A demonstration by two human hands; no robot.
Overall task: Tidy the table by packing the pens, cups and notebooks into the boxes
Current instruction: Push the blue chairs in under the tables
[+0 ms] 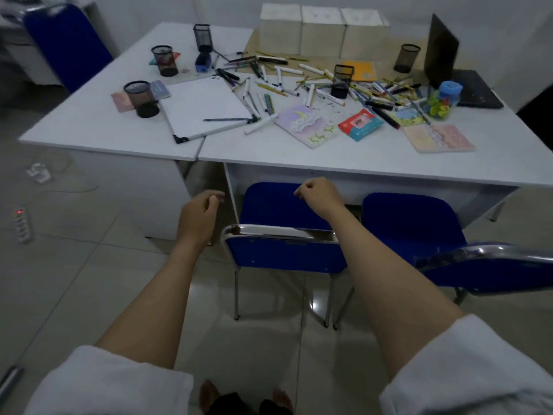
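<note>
While before table [299, 163], left hand [199, 215], right hand [321, 194] outstretched, fingers loosely curled.

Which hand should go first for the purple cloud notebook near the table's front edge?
Right, probably. The right hand hovers nearly straight below the purple cloud notebook; the left hand sits further left, under the table seam. Both hold nothing.

Two blue chairs [284, 235] blocking table's near edge [344, 170], bare tabletop strip behind it, pens [314, 82] strewn beyond

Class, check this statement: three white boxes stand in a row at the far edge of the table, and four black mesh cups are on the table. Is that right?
Not quite. The head view shows five black mesh cups, not four. The three white boxes do stand in a row at the far edge of the table.
</note>
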